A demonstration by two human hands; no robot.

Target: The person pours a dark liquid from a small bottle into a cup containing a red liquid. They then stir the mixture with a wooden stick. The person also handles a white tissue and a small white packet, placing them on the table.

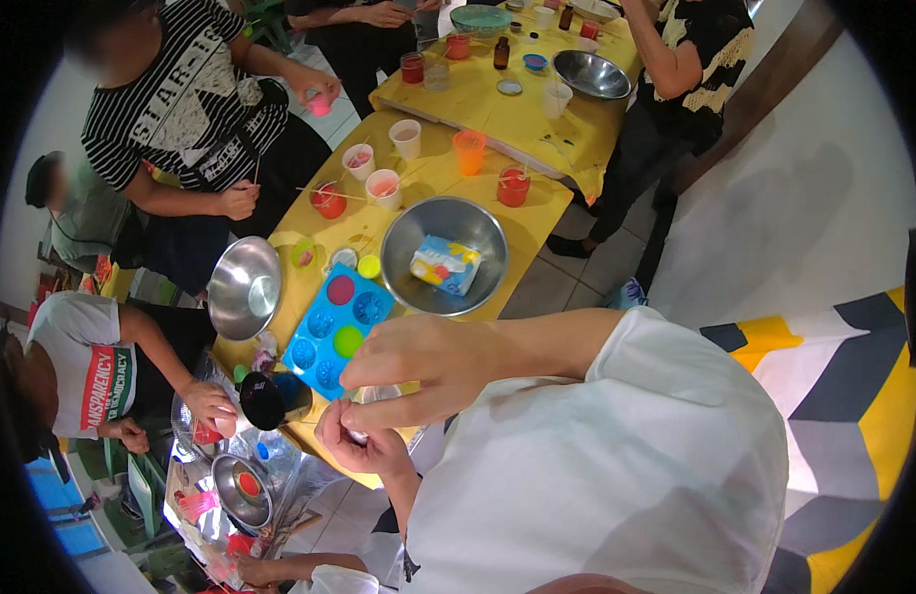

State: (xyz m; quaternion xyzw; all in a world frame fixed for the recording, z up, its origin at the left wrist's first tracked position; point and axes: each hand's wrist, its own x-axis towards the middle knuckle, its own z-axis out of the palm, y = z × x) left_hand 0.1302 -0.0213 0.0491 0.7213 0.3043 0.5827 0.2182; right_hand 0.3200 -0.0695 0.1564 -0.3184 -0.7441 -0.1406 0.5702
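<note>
My right hand (423, 358) reaches across in front of my body, its fingers bent down toward my left hand. My left hand (364, 447) is curled below it, fingertips closed around something small and pale that I cannot make out. A whitish round thing (382, 392) shows partly between the two hands; its kind is hidden. Just beyond my right fingers lies a blue silicone mould (322, 342) with round cavities. One cavity holds a dark pink fill (340, 290), another a bright green one (348, 342).
Past the mould, a steel bowl (398, 238) holds a tissue packet (445, 264). Another steel bowl (242, 287) stands left, near a dark mug-like vessel (264, 400). White cups (406, 139), an orange cup (469, 152) and red jars (513, 185) stand farther off. Several people surround the yellow tables (537, 223).
</note>
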